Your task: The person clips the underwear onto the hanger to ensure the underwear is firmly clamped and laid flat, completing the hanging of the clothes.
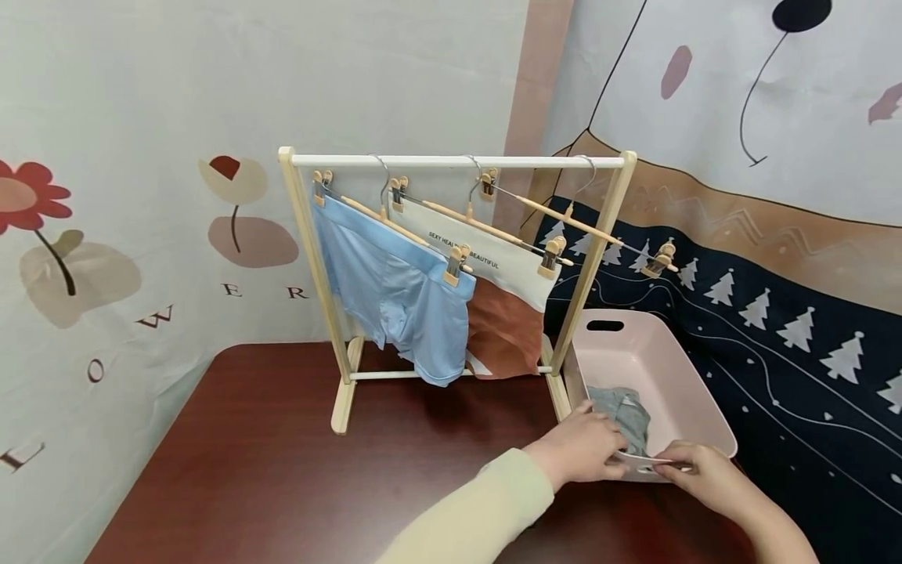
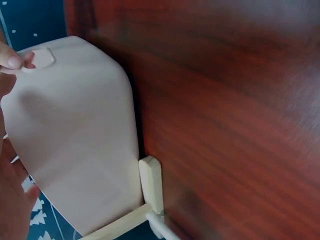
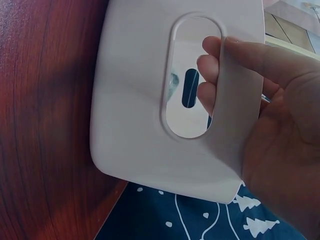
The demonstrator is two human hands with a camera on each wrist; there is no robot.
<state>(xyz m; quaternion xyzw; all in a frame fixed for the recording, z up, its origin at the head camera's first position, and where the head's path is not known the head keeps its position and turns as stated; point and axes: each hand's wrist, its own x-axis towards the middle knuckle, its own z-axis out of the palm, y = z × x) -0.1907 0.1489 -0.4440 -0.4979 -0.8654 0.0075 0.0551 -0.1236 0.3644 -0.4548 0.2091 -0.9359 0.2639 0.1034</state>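
Note:
A pink plastic basket [image 1: 658, 345] stands on the table to the right of a small clothes rack. Inside its near left part lies a crumpled grey garment [image 1: 625, 415]. My left hand [image 1: 583, 446] is over the near left corner of the basket, its fingers reaching past the rim beside the garment, fingertips partly hidden. My right hand [image 1: 712, 474] grips the near rim at the handle hole. In the right wrist view, its fingers [image 3: 208, 67] come through the hole while the thumb lies on the outer face.
The wooden rack [image 1: 458, 162] holds light blue shorts [image 1: 395, 274] and white-and-brown shorts [image 1: 503, 313] on clip hangers. A third hanger [image 1: 585, 223] hangs bare at the right, above the basket. Dark tree-print fabric [image 1: 796, 368] borders the basket's right side.

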